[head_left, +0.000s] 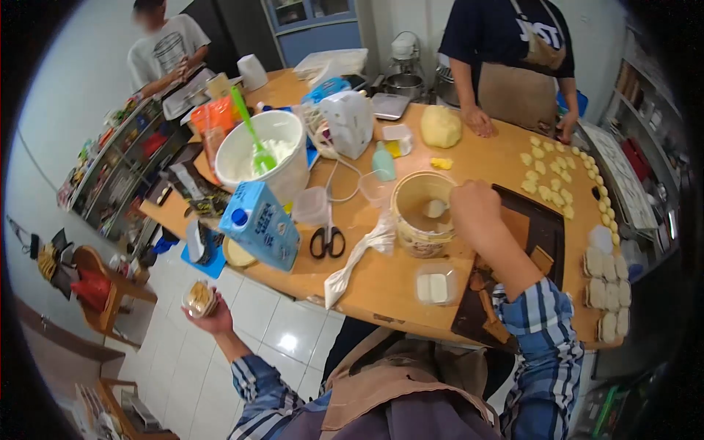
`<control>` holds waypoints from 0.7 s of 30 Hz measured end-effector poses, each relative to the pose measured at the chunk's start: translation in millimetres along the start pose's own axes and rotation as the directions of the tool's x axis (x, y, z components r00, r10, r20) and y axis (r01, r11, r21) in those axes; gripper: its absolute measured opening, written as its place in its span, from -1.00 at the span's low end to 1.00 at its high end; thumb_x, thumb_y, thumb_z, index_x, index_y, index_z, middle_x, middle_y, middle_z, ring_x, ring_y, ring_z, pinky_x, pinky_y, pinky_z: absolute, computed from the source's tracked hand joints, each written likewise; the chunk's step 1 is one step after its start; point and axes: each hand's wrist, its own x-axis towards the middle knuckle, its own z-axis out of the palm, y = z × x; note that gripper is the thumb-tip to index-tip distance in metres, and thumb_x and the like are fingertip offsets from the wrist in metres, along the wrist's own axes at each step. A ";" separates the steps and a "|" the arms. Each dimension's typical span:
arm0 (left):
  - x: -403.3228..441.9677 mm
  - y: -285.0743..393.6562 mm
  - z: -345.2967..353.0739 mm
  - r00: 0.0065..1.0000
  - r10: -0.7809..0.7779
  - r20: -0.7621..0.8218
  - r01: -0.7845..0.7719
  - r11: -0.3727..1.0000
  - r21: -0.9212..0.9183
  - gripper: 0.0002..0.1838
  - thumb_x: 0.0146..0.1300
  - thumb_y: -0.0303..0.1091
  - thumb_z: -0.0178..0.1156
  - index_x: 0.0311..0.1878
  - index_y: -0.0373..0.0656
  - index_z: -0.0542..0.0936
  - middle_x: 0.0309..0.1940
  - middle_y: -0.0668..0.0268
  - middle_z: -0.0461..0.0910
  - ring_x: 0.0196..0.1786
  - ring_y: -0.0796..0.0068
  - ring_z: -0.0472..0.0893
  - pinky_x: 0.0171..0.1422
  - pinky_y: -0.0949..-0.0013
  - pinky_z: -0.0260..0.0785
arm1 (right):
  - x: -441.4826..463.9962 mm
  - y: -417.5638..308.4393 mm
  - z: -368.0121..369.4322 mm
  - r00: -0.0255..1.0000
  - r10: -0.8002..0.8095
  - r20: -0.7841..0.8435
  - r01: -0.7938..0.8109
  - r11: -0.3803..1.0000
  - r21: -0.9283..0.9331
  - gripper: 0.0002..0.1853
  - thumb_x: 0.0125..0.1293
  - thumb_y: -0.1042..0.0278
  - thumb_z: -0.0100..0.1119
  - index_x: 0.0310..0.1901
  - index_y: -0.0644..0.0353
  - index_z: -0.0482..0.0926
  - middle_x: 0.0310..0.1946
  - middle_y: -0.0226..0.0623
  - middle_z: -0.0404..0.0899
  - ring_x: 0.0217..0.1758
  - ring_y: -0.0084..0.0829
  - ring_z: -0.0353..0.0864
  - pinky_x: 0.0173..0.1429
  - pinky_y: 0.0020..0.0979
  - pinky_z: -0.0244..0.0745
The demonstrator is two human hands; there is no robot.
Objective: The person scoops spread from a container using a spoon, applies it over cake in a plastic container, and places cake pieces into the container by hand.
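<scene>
My left hand (211,315) is out past the table's front edge, its fingers wrapped round a small clear cup (199,299) with pale yellowish contents. Over the right rim of a tub (412,229) is my right hand (471,209), closed on a spoon whose bowl (435,208) shows inside the tub. A twisted white piping bag (361,257) lies left of the tub. In front of the tub sits a clear container (435,284) with white pieces. Brown slabs (542,259) rest on a dark tray (554,227) under my right forearm.
A blue carton (262,226), black-handled scissors (327,240), a white bucket (264,136) with a green spatula (249,125) and a hand mixer (347,121) stand left. Dough (441,126) and shaped pieces (546,172) lie beyond. One person (513,66) stands opposite, another (169,55) back left.
</scene>
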 end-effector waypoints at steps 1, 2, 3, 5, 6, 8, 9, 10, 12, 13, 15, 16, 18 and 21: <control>-10.0 -1.8 11.4 1.000 -0.016 0.012 0.017 0.999 -0.038 -0.20 0.16 0.32 -0.18 0.13 -0.29 0.33 -0.02 0.03 0.45 -0.28 0.27 0.55 -0.34 0.39 0.52 | 1.2 -1.1 1.6 1.000 0.014 0.019 -0.013 0.999 -0.030 -0.88 -0.07 0.49 0.15 -0.46 0.25 0.63 -0.39 -0.10 0.59 -0.22 -0.16 0.58 -0.23 -0.25 0.54; -21.0 -6.1 18.0 0.999 -0.038 0.012 0.039 0.999 -0.026 -0.20 0.16 0.32 -0.18 0.14 -0.30 0.32 0.00 0.03 0.43 -0.27 0.26 0.55 -0.34 0.38 0.52 | 2.8 -3.3 3.6 0.999 0.023 0.035 -0.021 0.998 -0.058 -0.88 -0.05 0.47 0.14 -0.46 0.24 0.64 -0.39 -0.12 0.59 -0.21 -0.18 0.58 -0.24 -0.26 0.54; -32.3 -10.4 24.0 0.998 -0.054 0.011 0.054 0.998 -0.013 -0.19 0.16 0.33 -0.19 0.14 -0.30 0.32 0.01 0.02 0.42 -0.26 0.26 0.55 -0.34 0.38 0.53 | 4.9 -4.5 5.0 0.998 0.028 0.048 -0.024 0.996 -0.081 -0.88 -0.03 0.45 0.13 -0.45 0.22 0.64 -0.39 -0.14 0.60 -0.20 -0.20 0.58 -0.24 -0.28 0.54; -56.1 -21.8 50.9 0.994 -0.110 -0.005 0.110 0.994 -0.019 -0.19 0.16 0.33 -0.20 0.14 -0.30 0.31 0.02 0.02 0.42 -0.27 0.25 0.56 -0.34 0.37 0.52 | 8.9 -6.8 7.2 0.996 0.033 0.080 -0.025 0.995 -0.093 -0.87 0.00 0.43 0.12 -0.44 0.18 0.65 -0.37 -0.17 0.60 -0.21 -0.24 0.57 -0.25 -0.32 0.54; -71.0 -30.7 66.8 0.988 -0.154 -0.020 0.153 0.987 -0.040 -0.18 0.16 0.34 -0.20 0.13 -0.30 0.31 0.01 0.01 0.42 -0.28 0.25 0.56 -0.35 0.36 0.52 | 10.7 -8.7 6.7 0.995 0.031 0.096 -0.022 0.995 -0.096 -0.87 0.02 0.42 0.11 -0.44 0.17 0.65 -0.37 -0.18 0.60 -0.21 -0.25 0.57 -0.26 -0.34 0.53; -93.3 -49.1 85.3 0.955 -0.296 0.032 0.297 0.952 -0.070 -0.17 0.15 0.38 -0.22 0.13 -0.27 0.33 0.02 0.00 0.42 -0.31 0.23 0.56 -0.37 0.34 0.49 | 14.2 -12.7 1.7 0.982 0.042 0.183 -0.015 0.989 -0.145 -0.84 0.09 0.36 0.07 -0.37 0.12 0.66 -0.33 -0.24 0.61 -0.17 -0.30 0.55 -0.22 -0.37 0.51; -102.6 -60.4 93.2 0.924 -0.374 0.074 0.380 0.919 -0.101 -0.14 0.13 0.40 -0.23 0.15 -0.26 0.32 0.03 0.00 0.42 -0.31 0.21 0.57 -0.35 0.32 0.50 | 15.4 -14.5 -0.1 0.973 0.048 0.227 -0.008 0.985 -0.171 -0.82 0.12 0.33 0.05 -0.34 0.09 0.66 -0.31 -0.27 0.61 -0.15 -0.33 0.54 -0.20 -0.38 0.50; -110.8 -71.7 99.8 0.886 -0.449 0.118 0.462 0.878 -0.128 -0.12 0.12 0.42 -0.24 0.16 -0.26 0.31 0.03 -0.01 0.41 -0.32 0.19 0.58 -0.33 0.30 0.50 | 16.0 -15.6 0.8 0.974 0.044 0.223 -0.006 0.986 -0.168 -0.82 0.12 0.33 0.05 -0.34 0.09 0.66 -0.31 -0.27 0.61 -0.14 -0.32 0.54 -0.20 -0.39 0.50; -119.3 -95.7 108.4 0.691 -0.567 0.448 0.688 0.706 -0.167 -0.08 0.10 0.45 -0.26 0.21 -0.27 0.27 0.06 -0.02 0.40 -0.21 0.16 0.58 -0.27 0.28 0.50 | 16.8 -14.9 4.6 0.976 0.038 0.216 -0.002 0.987 -0.164 -0.82 0.13 0.33 0.05 -0.34 0.09 0.66 -0.31 -0.26 0.60 -0.14 -0.32 0.54 -0.19 -0.40 0.50; -124.5 -107.5 118.7 0.689 -0.571 0.446 0.691 0.703 -0.167 -0.07 0.10 0.45 -0.26 0.22 -0.26 0.25 0.07 -0.01 0.40 -0.16 0.15 0.56 -0.24 0.27 0.50 | 17.4 -14.7 4.3 0.975 0.038 0.217 -0.002 0.986 -0.165 -0.82 0.13 0.33 0.05 -0.34 0.09 0.66 -0.31 -0.27 0.60 -0.14 -0.32 0.54 -0.19 -0.40 0.50; -129.5 -132.2 133.1 0.641 -0.600 0.478 0.733 0.664 -0.148 -0.08 0.09 0.45 -0.25 0.25 -0.21 0.24 0.10 0.03 0.38 -0.05 0.15 0.52 -0.15 0.23 0.48 | 16.7 -14.4 4.4 0.973 0.039 0.227 0.000 0.986 -0.169 -0.82 0.13 0.33 0.05 -0.34 0.11 0.66 -0.31 -0.27 0.60 -0.14 -0.32 0.54 -0.19 -0.41 0.51; -130.7 -144.0 140.4 0.635 -0.626 0.452 0.736 0.668 -0.109 -0.09 0.09 0.45 -0.25 0.24 -0.20 0.25 0.09 0.06 0.39 -0.04 0.17 0.51 -0.13 0.20 0.47 | 15.8 -13.8 5.2 0.979 0.034 0.203 0.000 0.987 -0.162 -0.81 0.13 0.34 0.04 -0.34 0.12 0.66 -0.31 -0.27 0.60 -0.14 -0.32 0.54 -0.19 -0.40 0.51; -134.2 -166.8 159.3 0.664 -0.670 0.331 0.713 0.702 -0.009 -0.09 0.08 0.45 -0.26 0.22 -0.20 0.27 0.02 0.10 0.44 -0.07 0.19 0.53 -0.15 0.16 0.46 | 12.9 -13.1 7.4 0.987 0.024 0.156 0.000 0.988 -0.153 -0.81 0.14 0.35 0.03 -0.34 0.15 0.66 -0.32 -0.26 0.60 -0.15 -0.31 0.54 -0.20 -0.38 0.52; -135.0 -194.8 169.4 0.686 -0.691 0.229 0.698 0.713 0.064 -0.17 0.13 0.42 -0.30 0.20 -0.11 0.30 0.01 0.19 0.45 -0.05 0.22 0.51 -0.12 0.10 0.44 | 10.8 -14.5 12.8 0.996 -0.010 0.092 0.016 0.998 -0.055 -0.83 0.10 0.37 0.07 -0.35 0.16 0.65 -0.32 -0.20 0.61 -0.18 -0.25 0.58 -0.19 -0.34 0.53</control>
